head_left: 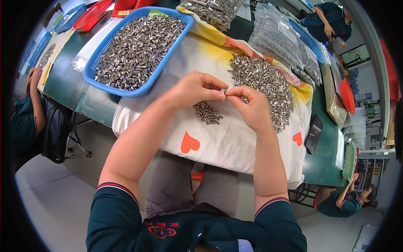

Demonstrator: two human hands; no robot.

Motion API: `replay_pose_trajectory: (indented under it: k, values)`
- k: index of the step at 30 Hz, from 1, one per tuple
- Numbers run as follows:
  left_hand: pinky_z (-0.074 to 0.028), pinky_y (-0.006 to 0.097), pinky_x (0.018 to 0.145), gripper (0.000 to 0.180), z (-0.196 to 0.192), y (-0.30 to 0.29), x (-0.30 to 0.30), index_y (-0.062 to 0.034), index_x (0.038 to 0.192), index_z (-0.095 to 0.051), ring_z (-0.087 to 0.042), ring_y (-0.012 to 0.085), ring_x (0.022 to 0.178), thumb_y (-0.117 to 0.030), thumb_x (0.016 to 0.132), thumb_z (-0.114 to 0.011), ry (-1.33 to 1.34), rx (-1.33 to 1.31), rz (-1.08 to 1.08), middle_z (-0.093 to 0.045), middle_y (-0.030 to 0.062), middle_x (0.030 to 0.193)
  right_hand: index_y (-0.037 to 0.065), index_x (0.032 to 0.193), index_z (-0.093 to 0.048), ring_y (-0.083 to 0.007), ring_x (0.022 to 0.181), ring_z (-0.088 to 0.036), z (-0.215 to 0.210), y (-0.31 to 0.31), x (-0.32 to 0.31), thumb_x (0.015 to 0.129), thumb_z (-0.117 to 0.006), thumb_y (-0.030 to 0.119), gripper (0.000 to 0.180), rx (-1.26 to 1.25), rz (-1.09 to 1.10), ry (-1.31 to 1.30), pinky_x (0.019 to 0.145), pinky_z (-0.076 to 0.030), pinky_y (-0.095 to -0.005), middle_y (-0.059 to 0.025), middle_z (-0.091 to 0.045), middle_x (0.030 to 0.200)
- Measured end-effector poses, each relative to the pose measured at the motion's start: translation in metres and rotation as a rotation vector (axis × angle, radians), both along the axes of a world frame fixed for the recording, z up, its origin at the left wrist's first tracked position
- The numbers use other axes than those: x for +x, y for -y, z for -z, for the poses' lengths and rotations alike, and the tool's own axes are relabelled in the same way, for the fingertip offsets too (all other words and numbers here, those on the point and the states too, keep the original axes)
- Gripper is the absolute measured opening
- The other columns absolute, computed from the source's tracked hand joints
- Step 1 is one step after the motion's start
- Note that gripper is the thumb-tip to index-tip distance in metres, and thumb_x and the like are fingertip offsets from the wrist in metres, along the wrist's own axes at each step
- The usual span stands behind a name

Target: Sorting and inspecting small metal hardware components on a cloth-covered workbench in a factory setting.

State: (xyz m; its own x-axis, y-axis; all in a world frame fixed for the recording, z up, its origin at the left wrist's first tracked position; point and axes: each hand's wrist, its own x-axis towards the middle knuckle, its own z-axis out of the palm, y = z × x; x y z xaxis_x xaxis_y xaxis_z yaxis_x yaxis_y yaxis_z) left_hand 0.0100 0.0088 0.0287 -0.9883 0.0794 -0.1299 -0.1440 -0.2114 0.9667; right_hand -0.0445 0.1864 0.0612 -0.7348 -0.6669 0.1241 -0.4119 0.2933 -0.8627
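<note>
Between my fingertips is a small metal cylinder, silvery and short. My left hand pinches it from the left side. From the right, my right hand has thumb and forefinger pressed together at the part's near end. Below my left hand lies a small pile of the same metal cylinders on a white cloth with red hearts. A larger heap of shiny cylinders spreads beyond and beside my right hand, which hides part of its edge.
A blue basket full of metal cylinders stands at the far left. Bagged metal parts lie at the back. A dark flat device rests on the green table at right. Other people sit left, right and far right.
</note>
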Motion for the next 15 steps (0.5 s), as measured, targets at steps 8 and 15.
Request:
replay_pose_trajectory:
  k: [8, 15]
  values:
    - [-0.049, 0.023, 0.073, 0.03, 0.0, -0.007, 0.001, 0.0047, 0.103, -0.056, -0.059, 0.011, 0.08, -0.003, 0.075, -0.064, 0.014, -0.114, 0.088, -0.062, 0.0079, 0.091, 0.005, 0.081, -0.063, -0.0177, 0.069, -0.058, -0.001, 0.01, -0.032, 0.072, -0.061, 0.012, 0.012, 0.152, 0.162, -0.155, 0.063, -0.046, -0.0288, -0.0077, -0.062, 0.076]
    - [-0.049, 0.022, 0.07, 0.029, 0.003, -0.007, -0.004, 0.0038, 0.102, -0.057, -0.059, 0.0091, 0.077, -0.005, 0.075, -0.064, -0.015, -0.006, 0.049, -0.062, 0.0059, 0.087, 0.01, 0.076, -0.066, -0.0269, 0.081, -0.055, 0.027, 0.045, -0.071, 0.069, -0.057, 0.013, 0.011, 0.622, 0.133, -0.845, 0.073, -0.043, -0.0385, -0.0099, -0.06, 0.081]
